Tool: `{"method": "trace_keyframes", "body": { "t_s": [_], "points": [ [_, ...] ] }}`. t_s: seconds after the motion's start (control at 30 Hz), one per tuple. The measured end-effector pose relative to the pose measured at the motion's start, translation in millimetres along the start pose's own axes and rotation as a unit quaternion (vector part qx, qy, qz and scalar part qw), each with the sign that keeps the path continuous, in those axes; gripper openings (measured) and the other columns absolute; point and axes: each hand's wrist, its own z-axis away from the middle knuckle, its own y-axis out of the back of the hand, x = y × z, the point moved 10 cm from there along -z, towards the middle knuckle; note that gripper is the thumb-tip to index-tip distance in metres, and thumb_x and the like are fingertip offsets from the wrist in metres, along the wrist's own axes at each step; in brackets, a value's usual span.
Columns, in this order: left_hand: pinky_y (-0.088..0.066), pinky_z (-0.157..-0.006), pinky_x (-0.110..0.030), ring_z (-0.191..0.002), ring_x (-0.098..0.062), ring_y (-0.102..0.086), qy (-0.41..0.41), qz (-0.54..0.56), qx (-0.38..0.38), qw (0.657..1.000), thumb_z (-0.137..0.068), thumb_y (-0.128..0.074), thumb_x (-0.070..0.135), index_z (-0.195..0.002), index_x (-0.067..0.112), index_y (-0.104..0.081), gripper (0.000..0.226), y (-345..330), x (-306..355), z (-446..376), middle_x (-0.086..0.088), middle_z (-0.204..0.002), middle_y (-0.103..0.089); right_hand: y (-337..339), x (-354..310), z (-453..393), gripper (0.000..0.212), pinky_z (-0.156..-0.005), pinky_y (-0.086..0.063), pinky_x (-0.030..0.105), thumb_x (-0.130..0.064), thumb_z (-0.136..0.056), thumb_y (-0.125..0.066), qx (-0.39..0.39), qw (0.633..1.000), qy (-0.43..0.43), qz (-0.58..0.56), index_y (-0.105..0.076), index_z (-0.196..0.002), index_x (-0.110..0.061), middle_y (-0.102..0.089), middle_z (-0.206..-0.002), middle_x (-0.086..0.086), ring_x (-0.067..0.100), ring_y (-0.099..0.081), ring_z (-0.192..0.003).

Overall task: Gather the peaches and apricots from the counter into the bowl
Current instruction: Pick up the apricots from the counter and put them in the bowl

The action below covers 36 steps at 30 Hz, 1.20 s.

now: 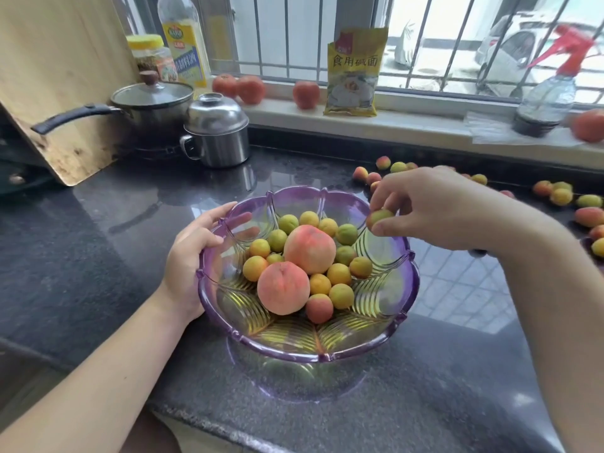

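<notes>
Two hands: left [189,256] grips bowl [405,256] | right [425,207] pinches apricot [379,218] | dark counter [98,256]

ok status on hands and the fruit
Left hand grips bowl rim. Right hand pinches apricot over rim. Two peaches in; more apricots on counter. Nothing blocking.

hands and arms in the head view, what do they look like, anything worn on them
Both forearms are bare as far as the frame shows: no sleeves, no gloves. The left hand and right hand show no rings, watch or bracelet. Nails look short and unpainted.
</notes>
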Motion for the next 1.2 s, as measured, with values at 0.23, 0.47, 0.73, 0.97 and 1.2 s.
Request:
{"method": "trace_keyframes", "body": {
  "t_s": [0.23,0.47,0.73,0.97,1.2],
  "points": [
    [-0.048,-0.113,-0.064,-0.129,-0.041,-0.066,0.005,-0.006,0.000,1.000,-0.080,-0.047,0.014,-0.144,0.004,-0.059,0.065,1.8,-0.9,0.2,-0.021,-0.140,-0.068,-27.2,-16.3,-9.0,0.025,-0.075,-0.035,0.036,-0.055,-0.092,-0.063,0.002,0.985,0.043,0.168,-0.065,-0.101,-0.031,-0.054,-0.084,-0.015,0.016,-0.043,-0.092],
    [-0.048,-0.112,-0.063,-0.128,-0.041,-0.067,0.002,-0.013,-0.002,1.000,-0.079,-0.048,0.014,-0.144,0.003,-0.058,0.067,1.5,0.1,-0.2,-0.021,-0.140,-0.068,-37.5,-15.8,-13.7,0.030,-0.088,-0.039,0.038,-0.059,-0.092,-0.061,0.010,0.983,0.040,0.179,-0.068,-0.107,-0.034,-0.053,-0.102,-0.012,0.015,-0.037,-0.097],
    [-0.051,-0.109,-0.059,-0.127,-0.040,-0.068,-0.006,-0.021,-0.001,1.000,-0.079,-0.048,0.014,-0.143,0.003,-0.059,0.066,0.8,2.6,0.9,-0.020,-0.138,-0.069,-31.8,-19.5,-13.5,0.041,-0.087,-0.041,0.038,-0.060,-0.093,-0.057,0.053,0.978,0.036,0.201,-0.070,-0.106,-0.024,-0.049,-0.110,-0.003,0.018,-0.034,-0.099],
    [-0.052,-0.108,-0.058,-0.127,-0.040,-0.068,-0.007,-0.026,0.001,1.000,-0.079,-0.048,0.014,-0.143,0.004,-0.059,0.065,0.5,2.8,2.1,-0.020,-0.138,-0.069,-34.7,-22.7,-13.0,0.037,-0.080,-0.036,0.034,-0.064,-0.093,-0.054,0.054,0.977,0.053,0.201,-0.051,-0.088,-0.027,-0.046,-0.105,-0.004,0.016,-0.033,-0.095],
    [-0.056,-0.102,-0.055,-0.124,-0.040,-0.070,-0.014,-0.027,0.003,1.000,-0.078,-0.047,0.013,-0.141,0.003,-0.061,0.065,0.9,2.9,0.3,-0.021,-0.137,-0.070,14.8,40.2,-20.3,0.032,-0.073,-0.030,0.032,-0.041,-0.099,-0.059,0.201,0.979,-0.022,-0.006,-0.058,-0.073,-0.022,-0.050,-0.083,-0.007,0.020,-0.048,-0.084]
  ]
}}
